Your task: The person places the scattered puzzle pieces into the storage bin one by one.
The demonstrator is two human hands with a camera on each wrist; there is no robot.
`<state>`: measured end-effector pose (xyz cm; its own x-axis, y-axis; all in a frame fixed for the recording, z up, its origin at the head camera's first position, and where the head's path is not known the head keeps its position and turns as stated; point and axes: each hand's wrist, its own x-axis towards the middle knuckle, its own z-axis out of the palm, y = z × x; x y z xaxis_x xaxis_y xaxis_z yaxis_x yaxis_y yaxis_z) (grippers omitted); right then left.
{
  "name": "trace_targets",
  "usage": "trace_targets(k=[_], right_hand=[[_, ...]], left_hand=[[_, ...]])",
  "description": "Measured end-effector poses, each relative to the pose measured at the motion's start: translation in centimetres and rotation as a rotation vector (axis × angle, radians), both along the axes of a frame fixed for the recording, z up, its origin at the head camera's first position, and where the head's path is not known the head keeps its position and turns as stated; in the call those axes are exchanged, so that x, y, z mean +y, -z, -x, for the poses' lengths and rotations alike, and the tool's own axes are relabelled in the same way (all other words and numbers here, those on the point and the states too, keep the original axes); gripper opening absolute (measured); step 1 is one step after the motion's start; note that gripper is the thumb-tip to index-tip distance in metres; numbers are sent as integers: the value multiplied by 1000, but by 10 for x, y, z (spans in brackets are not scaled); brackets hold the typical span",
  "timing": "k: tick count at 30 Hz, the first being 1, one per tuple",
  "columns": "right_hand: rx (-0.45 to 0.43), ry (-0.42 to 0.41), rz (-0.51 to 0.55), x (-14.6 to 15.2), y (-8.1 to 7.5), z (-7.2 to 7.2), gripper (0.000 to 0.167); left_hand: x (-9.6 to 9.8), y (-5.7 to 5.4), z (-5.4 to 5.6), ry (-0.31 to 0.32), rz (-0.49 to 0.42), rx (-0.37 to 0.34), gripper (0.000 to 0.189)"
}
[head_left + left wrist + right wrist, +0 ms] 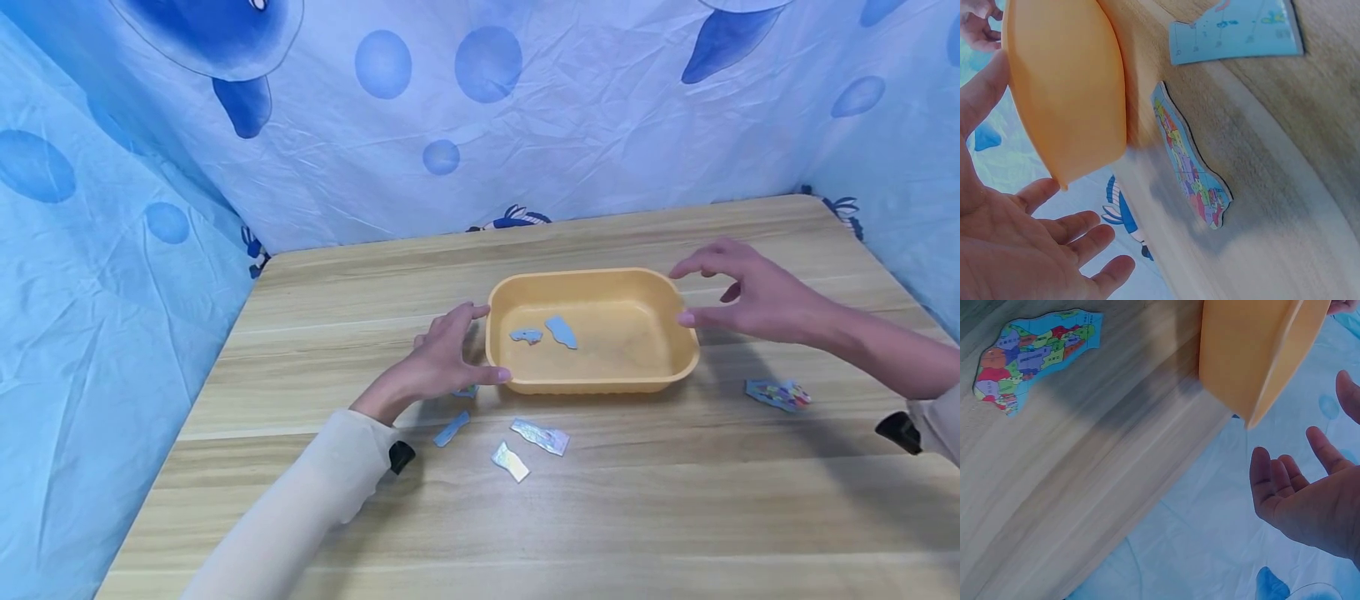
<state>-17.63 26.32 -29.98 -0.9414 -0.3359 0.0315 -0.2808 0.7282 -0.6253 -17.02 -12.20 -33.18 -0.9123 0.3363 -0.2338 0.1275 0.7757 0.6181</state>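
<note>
While my left hand [442, 354] is resting its thumb and index finger against the rim at nine o'clock, my right hand [753, 296] is hovering around the opposite end at three, so close that I cannot tell whether its thumb is making contact. Neither one is clenching or grasping anything; the fingers are lying loose and spread, probably because the end they are framing is so wide.

Between them, the orange tray [592, 387] is sitting upright on the wooden table [675, 517], and I'm likely bracketing both ends because one hand alone would be steadying it poorly. Inside, left of its middle at nine o'clock, a small blue piece [527, 336] and a longer blue piece [561, 332] are lying apart, the walls presumably containing them.

Outside, a colourful map piece [778, 394] is lying flat at four o'clock. Two shiny pieces [540, 436] are catching light at seven, a narrow blue strip [452, 428] is lying at eight, and another map-printed piece [1191, 162] is partly hiding beneath my left hand.
</note>
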Motion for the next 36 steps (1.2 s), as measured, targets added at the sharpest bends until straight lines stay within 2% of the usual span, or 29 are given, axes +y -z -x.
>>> trace_targets(k=[9, 23, 36], right_hand=[[-20, 53, -19, 19, 3, -9, 54], [-58, 118, -35, 45, 15, -22, 57], [-32, 115, -34, 67, 43, -37, 56]], left_hand=[[1, 0, 1, 16, -5, 12, 94], [2, 2, 1, 3, 3, 4, 94], [2, -2, 1, 2, 8, 1, 96]])
